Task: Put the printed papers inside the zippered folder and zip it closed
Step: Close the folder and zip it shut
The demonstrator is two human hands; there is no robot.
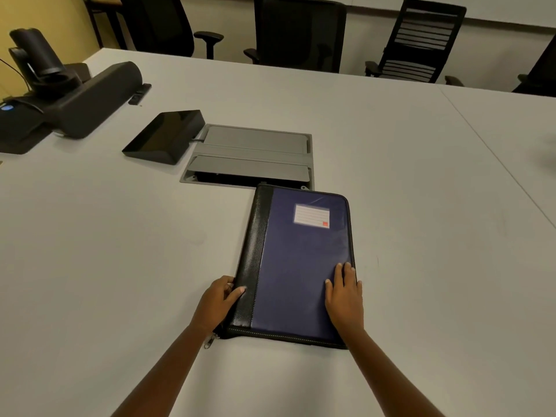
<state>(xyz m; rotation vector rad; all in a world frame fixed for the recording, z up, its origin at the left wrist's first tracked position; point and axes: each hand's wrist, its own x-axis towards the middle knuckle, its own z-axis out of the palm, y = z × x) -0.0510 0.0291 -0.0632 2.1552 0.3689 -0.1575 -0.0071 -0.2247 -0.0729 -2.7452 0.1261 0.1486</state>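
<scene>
left hand [218,299] grips folder [294,260]; right hand [344,293] flat below its lined label [311,215].

A broad white worktop [391,130] fills most of the view, with a thin seam on the right where a second slab joins it. A grey cable hatch [255,145] is set flush into it, one flap tilted up, and a black slanted touch panel [164,136] sits just beside it. Further left lie a dark speaker bar [99,97] and a camera unit [33,52] (cabled). Black office chairs [301,31] line the far edge. A yellow wall [36,13] shows at upper left under dim, even light.
</scene>
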